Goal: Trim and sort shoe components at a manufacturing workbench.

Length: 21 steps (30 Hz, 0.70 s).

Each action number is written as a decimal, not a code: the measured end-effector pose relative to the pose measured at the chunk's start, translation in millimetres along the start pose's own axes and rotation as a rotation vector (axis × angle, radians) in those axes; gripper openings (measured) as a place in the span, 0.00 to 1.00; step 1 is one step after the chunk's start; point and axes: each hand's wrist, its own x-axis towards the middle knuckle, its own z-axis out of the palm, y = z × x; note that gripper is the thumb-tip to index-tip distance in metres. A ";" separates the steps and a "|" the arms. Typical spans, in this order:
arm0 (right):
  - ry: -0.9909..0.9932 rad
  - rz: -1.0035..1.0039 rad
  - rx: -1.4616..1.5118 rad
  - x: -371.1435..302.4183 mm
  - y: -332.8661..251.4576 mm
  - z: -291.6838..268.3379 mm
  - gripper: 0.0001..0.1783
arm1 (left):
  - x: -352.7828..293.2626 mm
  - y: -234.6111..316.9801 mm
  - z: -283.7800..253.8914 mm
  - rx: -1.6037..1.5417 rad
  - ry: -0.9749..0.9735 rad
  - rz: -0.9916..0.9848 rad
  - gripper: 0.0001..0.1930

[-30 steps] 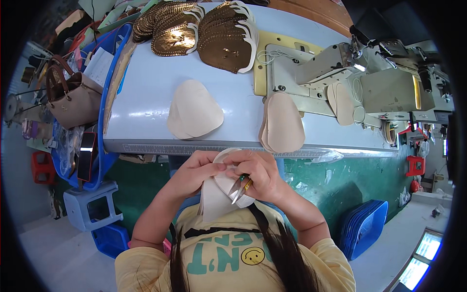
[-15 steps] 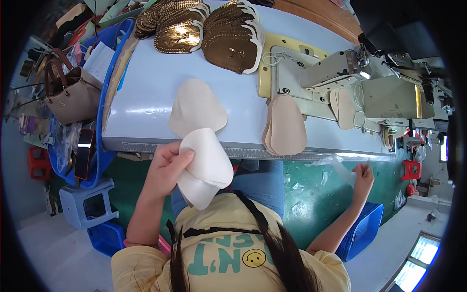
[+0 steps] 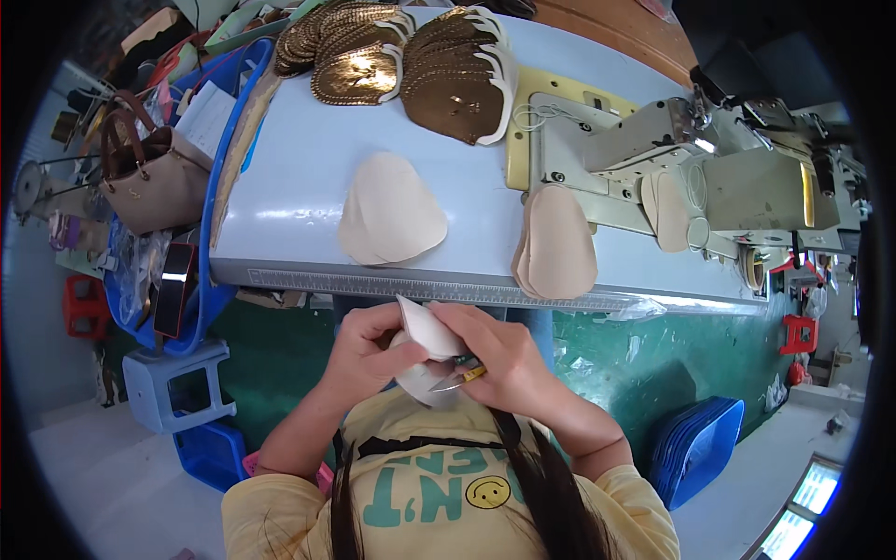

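Above my lap, just off the table's front edge, my left hand (image 3: 373,345) closes on a few thin white rounded pieces (image 3: 428,332), thumb on top. My right hand (image 3: 499,359) meets it there, its fingers at the upper right side of the same pieces. Also in the right hand is a pair of thread snips (image 3: 473,373), yellow at the handle, with the metal blades pointing left beneath the pieces. On the table ahead lies a fanned stack of cream rounded pieces (image 3: 392,210). A second stack of beige elongated pieces (image 3: 557,245) rests to its right.
A sewing machine (image 3: 644,140) occupies the table's right side. Shiny bronze stitched pieces (image 3: 457,89) are piled at the back. On the left are a blue tub (image 3: 217,159), a handbag (image 3: 154,182) and a phone (image 3: 175,289). Stacked blue baskets (image 3: 700,448) stand on the floor at right.
My right hand has come in from the far right, where it held a clear film, to the white pieces. The left hand has shifted right with them; the snips now show.
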 end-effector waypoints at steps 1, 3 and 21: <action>-0.048 -0.007 0.030 4.0 3.9 0.9 0.33 | -3.7 -0.8 -6.9 -0.001 0.010 0.002 0.08; 0.013 -0.022 0.041 10.4 11.3 3.7 0.23 | -11.2 -4.5 -24.0 0.078 -0.024 0.111 0.08; 0.072 0.294 -0.856 166.8 20.7 16.8 0.10 | -25.6 -3.8 -78.7 -0.253 0.574 0.117 0.11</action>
